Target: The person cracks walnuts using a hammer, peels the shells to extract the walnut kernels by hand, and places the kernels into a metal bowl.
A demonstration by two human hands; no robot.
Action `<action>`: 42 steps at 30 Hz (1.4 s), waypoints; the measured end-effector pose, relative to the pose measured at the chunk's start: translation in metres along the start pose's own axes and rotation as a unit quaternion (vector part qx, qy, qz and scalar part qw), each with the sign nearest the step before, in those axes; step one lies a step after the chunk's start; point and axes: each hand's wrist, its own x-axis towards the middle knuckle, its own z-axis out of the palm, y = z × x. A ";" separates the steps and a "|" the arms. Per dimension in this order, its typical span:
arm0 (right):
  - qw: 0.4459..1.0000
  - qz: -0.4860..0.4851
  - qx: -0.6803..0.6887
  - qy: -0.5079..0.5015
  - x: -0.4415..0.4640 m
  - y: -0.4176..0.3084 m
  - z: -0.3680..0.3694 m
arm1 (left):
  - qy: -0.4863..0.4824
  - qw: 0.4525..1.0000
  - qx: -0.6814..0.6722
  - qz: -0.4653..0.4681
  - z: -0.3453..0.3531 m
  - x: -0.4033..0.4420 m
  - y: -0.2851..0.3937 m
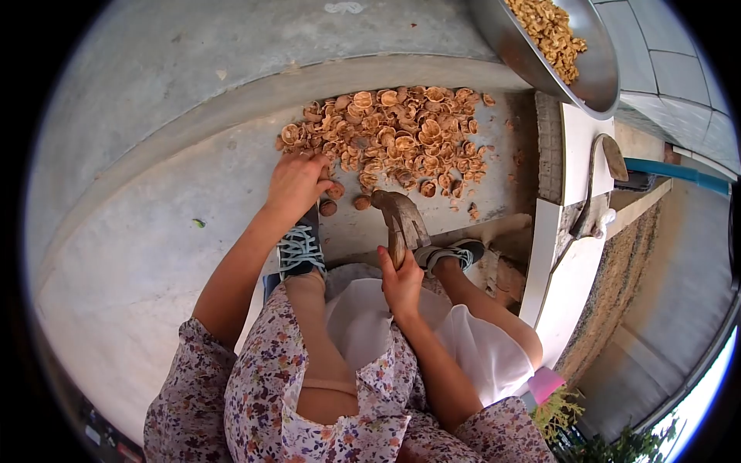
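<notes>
My right hand (401,284) is wrapped round the wooden handle of a hammer (400,218), its metal head raised over the floor. At the left edge of a heap of cracked walnut shells (401,139), my left hand (297,184) is closed, fingers bent down at the shells; what it holds, if anything, is hidden. Beside its thumb lies a brown walnut (335,190), with another walnut (328,207) just below. A third walnut (362,202) rests left of the hammer head.
A metal bowl (598,58) with walnut kernels (552,38) stands at the upper right. A sickle-like tool (590,185) lies on the white ledge (575,278). My shoes (299,248) are below the shells. A raised concrete step (231,100) runs behind the heap.
</notes>
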 end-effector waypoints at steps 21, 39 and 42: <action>0.997 -0.074 -0.037 -0.008 0.020 -0.030 0.006 | -0.038 0.962 -0.270 0.003 0.024 0.017 0.010; 0.979 -0.157 -0.131 -0.017 0.033 -0.034 0.025 | 0.039 0.967 -0.251 -0.034 0.033 0.014 0.011; 0.989 -0.121 -0.076 -0.022 0.022 -0.036 0.019 | 0.044 0.963 -0.266 -0.026 0.031 0.012 0.013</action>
